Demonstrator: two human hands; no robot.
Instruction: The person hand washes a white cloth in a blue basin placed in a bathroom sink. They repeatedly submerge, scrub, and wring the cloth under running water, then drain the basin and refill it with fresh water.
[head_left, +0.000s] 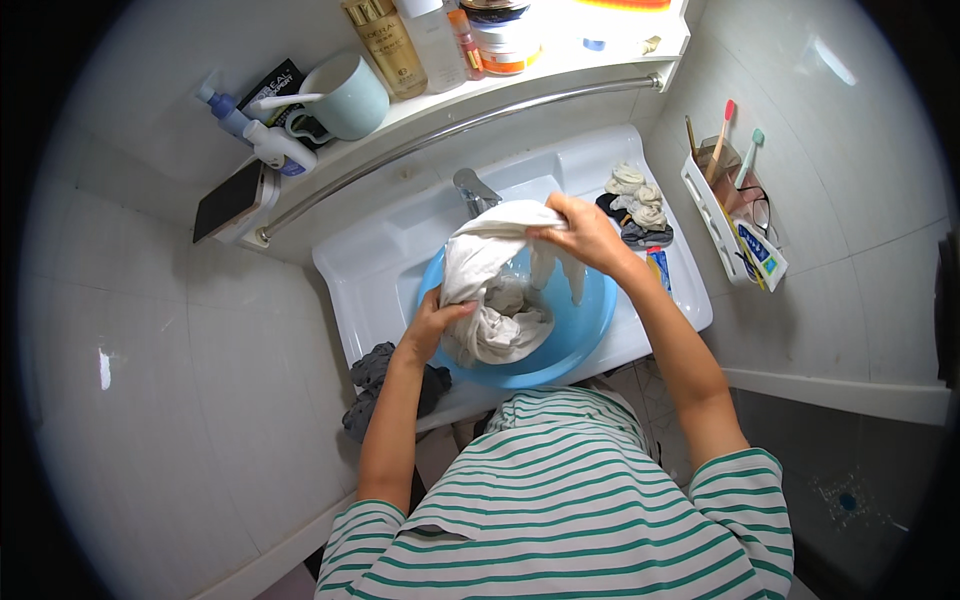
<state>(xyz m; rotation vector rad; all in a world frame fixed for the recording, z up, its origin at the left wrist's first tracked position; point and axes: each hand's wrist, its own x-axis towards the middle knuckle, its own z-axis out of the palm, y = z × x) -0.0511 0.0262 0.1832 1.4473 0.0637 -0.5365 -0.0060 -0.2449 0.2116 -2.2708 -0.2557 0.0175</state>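
A wet white cloth garment (487, 247) is stretched between my two hands over a blue plastic basin (577, 352). My right hand (581, 232) grips its upper end, and part of the cloth hangs down below the fingers. Lower on the left, my left hand (439, 322) holds the cloth's side, thumb on top. The bunched lower part of the garment rests in the basin, where some water shows. The basin stands in a white washbasin (360, 300), in front of a chrome faucet (474, 191).
Dark grey wet cloth (367, 394) lies on the washbasin's front left edge. Rolled socks (637, 199) and a small blue packet (658, 268) lie at its right. A metal rail (465, 131) runs below a shelf of bottles and a mug (349, 97). A toothbrush holder (712, 217) hangs on the right wall.
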